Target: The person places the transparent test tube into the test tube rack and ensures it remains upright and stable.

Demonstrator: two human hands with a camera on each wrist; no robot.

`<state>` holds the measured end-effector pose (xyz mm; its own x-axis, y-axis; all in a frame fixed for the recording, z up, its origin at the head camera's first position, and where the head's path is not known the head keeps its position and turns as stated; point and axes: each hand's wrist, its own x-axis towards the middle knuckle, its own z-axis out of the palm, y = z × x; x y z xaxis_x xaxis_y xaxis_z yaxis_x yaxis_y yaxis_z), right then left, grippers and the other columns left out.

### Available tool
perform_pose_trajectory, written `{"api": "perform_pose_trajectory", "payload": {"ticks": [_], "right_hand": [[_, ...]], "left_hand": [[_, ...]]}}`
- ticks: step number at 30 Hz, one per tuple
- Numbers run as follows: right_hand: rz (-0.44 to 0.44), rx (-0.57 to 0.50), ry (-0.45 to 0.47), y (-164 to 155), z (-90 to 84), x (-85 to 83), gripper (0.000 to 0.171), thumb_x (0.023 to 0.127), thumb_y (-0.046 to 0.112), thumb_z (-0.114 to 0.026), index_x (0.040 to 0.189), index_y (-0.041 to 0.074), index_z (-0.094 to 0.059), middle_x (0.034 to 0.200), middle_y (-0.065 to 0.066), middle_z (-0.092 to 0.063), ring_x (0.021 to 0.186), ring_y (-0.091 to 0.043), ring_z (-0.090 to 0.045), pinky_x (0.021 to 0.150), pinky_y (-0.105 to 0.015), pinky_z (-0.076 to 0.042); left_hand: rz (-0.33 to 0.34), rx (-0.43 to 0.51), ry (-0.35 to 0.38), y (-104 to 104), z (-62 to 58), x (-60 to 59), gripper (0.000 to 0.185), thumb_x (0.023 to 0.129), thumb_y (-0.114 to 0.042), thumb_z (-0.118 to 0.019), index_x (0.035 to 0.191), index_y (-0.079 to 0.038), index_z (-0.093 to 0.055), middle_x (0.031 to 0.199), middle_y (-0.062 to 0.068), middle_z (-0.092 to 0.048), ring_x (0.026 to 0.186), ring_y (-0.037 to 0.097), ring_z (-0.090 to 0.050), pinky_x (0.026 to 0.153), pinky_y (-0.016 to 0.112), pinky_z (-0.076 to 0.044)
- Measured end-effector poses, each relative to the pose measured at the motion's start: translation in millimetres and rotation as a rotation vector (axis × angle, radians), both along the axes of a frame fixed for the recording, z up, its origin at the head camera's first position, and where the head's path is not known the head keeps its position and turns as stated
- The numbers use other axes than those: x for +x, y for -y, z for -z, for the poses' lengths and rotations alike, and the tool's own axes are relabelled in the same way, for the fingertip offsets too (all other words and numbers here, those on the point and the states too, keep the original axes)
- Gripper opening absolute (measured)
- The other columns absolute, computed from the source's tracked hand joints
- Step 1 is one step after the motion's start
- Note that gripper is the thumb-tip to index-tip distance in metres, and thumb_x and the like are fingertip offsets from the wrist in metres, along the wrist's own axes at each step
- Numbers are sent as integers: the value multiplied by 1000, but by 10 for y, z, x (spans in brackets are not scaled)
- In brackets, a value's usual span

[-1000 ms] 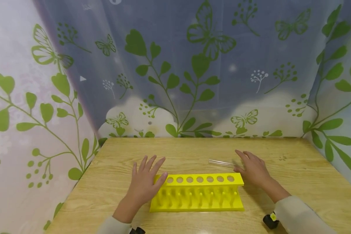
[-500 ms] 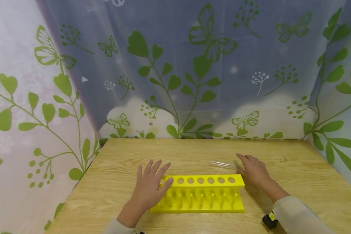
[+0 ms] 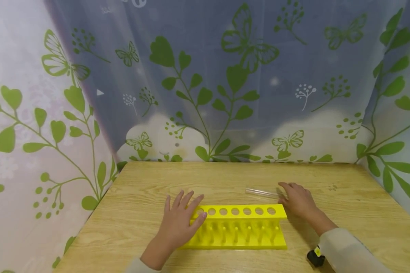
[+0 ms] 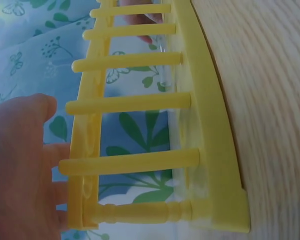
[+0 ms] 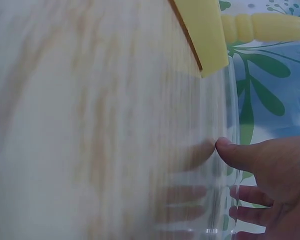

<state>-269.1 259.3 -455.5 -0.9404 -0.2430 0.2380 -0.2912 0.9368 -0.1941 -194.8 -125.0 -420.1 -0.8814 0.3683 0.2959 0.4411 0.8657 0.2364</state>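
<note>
A yellow test tube rack (image 3: pixel 240 212) with a row of holes in its top and pegs below stands on the table. My left hand (image 3: pixel 179 223) lies over the rack's left end, fingers spread; in the left wrist view, its fingers reach behind the top bar. Beyond the rack's right half lies a clear glass test tube (image 3: pixel 259 192). My right hand (image 3: pixel 300 200) is at the tube's right end, thumb on the near side and fingers on the far side. In the right wrist view, the thumb (image 5: pixel 234 152) overlaps the tube's edge; whether it presses I cannot tell.
The wood-grain table (image 3: pixel 150 176) extends around the rack. Behind it hangs a curtain (image 3: pixel 208 76) printed with leaves and butterflies, which also covers both sides. A black wrist device (image 3: pixel 316 258) sits by the right sleeve.
My left hand has slid right, further over the rack's left end. My right hand's thumb and index finger have come slightly closer together around the tube. Rack and tube stay in place.
</note>
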Motion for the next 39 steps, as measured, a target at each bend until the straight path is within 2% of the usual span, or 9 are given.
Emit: {"api": "perform_pose_trajectory", "payload": {"ticks": [7, 17, 22, 28, 33, 39], "right_hand": [[7, -3, 31, -16, 32, -7, 54, 84, 20, -76, 128, -4, -55, 114, -28, -60, 99, -44, -60, 79, -61, -48], [13, 11, 57, -18, 10, -40, 47, 85, 16, -75, 123, -5, -57, 104, -23, -63, 90, -38, -62, 73, -54, -51], [14, 10, 94, -6, -13, -45, 43, 87, 15, -73, 121, -6, -59, 98, -19, -65, 85, -33, -63, 69, -48, -53], [12, 6, 123, 7, -20, -41, 33, 87, 13, -72, 115, -5, -65, 98, -18, -66, 87, -33, -64, 72, -47, -54], [-8, -4, 119, 10, -7, -43, 24, 87, 10, -72, 108, -1, -70, 95, -15, -66, 85, -31, -63, 73, -46, -54], [-18, -8, 99, 3, 13, -63, 22, 87, 9, -72, 107, 1, -71, 93, -13, -67, 84, -30, -63, 71, -45, -54]], "left_hand": [[9, -17, 9, -32, 50, 15, 53, 100, -55, -39, 143, -26, -47, 147, 11, -44, 139, 39, -32, 107, 72, -16], [31, -13, 57, -75, 52, 10, 54, 100, -54, -39, 144, -25, -46, 146, 12, -44, 139, 40, -31, 107, 70, -18], [37, -10, 56, -89, 54, 14, 53, 100, -54, -39, 143, -24, -48, 144, 12, -47, 138, 41, -33, 107, 70, -18], [43, -20, 56, -101, 50, 20, 53, 100, -54, -40, 141, -24, -50, 141, 12, -50, 136, 41, -37, 108, 69, -17], [42, -33, 54, -110, 41, 13, 52, 100, -55, -40, 140, -23, -52, 139, 12, -52, 134, 39, -40, 108, 68, -17], [43, -44, 27, -129, 21, -2, 48, 101, -51, -41, 136, -21, -55, 132, 10, -57, 129, 37, -45, 109, 66, -21]]}}
